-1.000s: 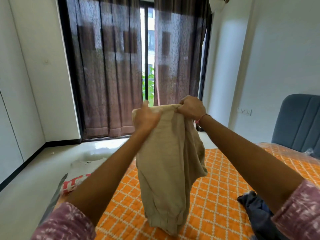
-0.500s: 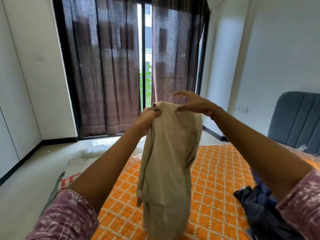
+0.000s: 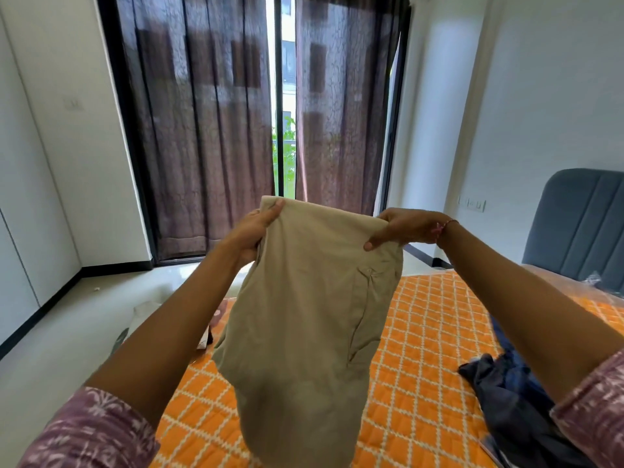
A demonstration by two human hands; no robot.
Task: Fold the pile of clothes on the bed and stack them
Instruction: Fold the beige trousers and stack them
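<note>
A beige garment (image 3: 304, 315) hangs in the air in front of me, over the bed with its orange checked quilt (image 3: 422, 349). My left hand (image 3: 251, 231) grips its top left corner, thumb along the upper edge. My right hand (image 3: 405, 228) pinches the top right corner, thumb on the near side of the cloth. The top edge is stretched wide between both hands and the rest droops down towards the quilt. A heap of dark blue clothes (image 3: 516, 393) lies on the bed at the right, partly hidden by my right arm.
A grey-blue headboard (image 3: 580, 224) stands at the right end of the bed. Dark curtains (image 3: 209, 123) cover the window ahead. A white item (image 3: 148, 312) lies at the bed's left edge, beside the pale floor (image 3: 50, 339).
My hands have moved apart and spread the garment's top edge wide. My right hand, open half a second ago, now pinches the right corner. The view has dropped a little.
</note>
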